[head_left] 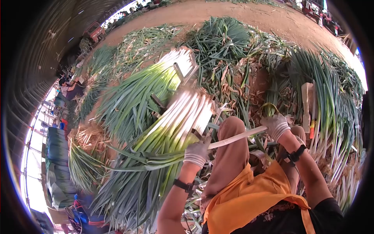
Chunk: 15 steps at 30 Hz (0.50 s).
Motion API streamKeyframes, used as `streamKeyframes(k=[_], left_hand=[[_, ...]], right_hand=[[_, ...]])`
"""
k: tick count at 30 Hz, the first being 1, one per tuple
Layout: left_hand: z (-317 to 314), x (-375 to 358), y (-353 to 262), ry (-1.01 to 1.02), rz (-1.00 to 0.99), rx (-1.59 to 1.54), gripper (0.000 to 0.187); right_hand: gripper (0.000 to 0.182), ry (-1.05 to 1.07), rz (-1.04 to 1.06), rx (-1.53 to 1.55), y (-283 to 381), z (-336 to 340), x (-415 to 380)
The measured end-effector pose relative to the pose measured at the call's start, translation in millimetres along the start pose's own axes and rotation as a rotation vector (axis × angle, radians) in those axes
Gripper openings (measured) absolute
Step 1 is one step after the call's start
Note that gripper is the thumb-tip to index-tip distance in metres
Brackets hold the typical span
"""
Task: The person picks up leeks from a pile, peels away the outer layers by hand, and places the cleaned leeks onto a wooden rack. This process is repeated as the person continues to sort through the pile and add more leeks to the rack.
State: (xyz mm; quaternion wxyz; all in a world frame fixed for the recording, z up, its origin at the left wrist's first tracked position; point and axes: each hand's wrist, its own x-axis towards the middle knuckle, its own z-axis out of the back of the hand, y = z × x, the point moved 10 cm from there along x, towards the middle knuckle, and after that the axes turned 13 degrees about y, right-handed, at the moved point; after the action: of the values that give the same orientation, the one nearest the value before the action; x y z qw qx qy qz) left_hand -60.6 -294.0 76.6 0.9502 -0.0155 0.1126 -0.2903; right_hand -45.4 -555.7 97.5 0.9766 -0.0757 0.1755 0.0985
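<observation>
My left hand point(196, 152), in a grey-white glove with a striped cuff, is closed round a long green onion point(235, 137) where its white stem meets the green leaves. Those leaves trail off to the left over a pile of cleaned onions. The fingers of my right hand point(276, 125), gloved the same way, are closed at the root end of that stem. Some curled green leaf point(269, 110) shows just beyond the right hand. Beside my left hand lies a bundle of white-stemmed green onions point(183, 117) between dark metal uprights, with another bundle point(156, 82) farther off.
Uncleaned onions point(327, 89) are heaped at right beside a wooden board point(307, 103). Stripped leaves point(230, 74) litter the ground ahead. A smaller onion bundle point(87, 156) lies at left, near dark green stacked bales point(58, 163). Bare soil point(187, 13) stretches beyond.
</observation>
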Motion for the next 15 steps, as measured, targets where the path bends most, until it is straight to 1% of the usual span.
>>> streamKeyframes(k=[1,2,3,4,6,7,8,9,11,12,14,15], left_hand=[[-3,2,3,0.039,0.014,-0.013,0.049],[5,-1,11,0.031,0.050,-0.012,0.043],[17,-11,21,0.028,0.092,-0.014,0.036],[29,-23,31,0.030,0.138,-0.016,0.030],[55,-43,39,0.115,0.213,-0.005,0.028],[63,-50,48,0.158,0.246,0.003,0.028],[71,-59,63,0.110,0.282,0.035,0.027],[80,-68,79,0.061,0.318,0.069,0.027],[93,-84,126,0.057,0.499,0.047,0.027],[92,-92,154,0.040,0.581,0.063,0.026],[80,-101,209,0.004,0.745,0.092,0.025],[75,-103,226,0.032,0.812,0.047,0.026]], right_hand=[[0.015,-0.004,0.002,0.036,-6,0,1],[0.014,-0.004,0.006,0.074,-11,0,2],[0.018,0.095,-0.091,0.048,-28,-12,12],[0.028,0.060,-0.102,0.085,-37,-14,15],[0.028,-0.064,-0.117,0.167,-52,-16,25],[0.024,-0.109,-0.123,0.275,-66,-21,33],[0.021,-0.156,-0.132,0.383,-84,-29,43],[0.017,-0.304,-0.177,0.465,-111,-39,46],[0.018,-0.272,-0.268,0.723,-169,-80,67],[0.020,-0.009,-0.417,0.687,-185,-102,77],[0.022,-0.031,-0.346,0.548,-150,-72,76],[0.023,-0.041,-0.315,0.476,-126,-48,74]])
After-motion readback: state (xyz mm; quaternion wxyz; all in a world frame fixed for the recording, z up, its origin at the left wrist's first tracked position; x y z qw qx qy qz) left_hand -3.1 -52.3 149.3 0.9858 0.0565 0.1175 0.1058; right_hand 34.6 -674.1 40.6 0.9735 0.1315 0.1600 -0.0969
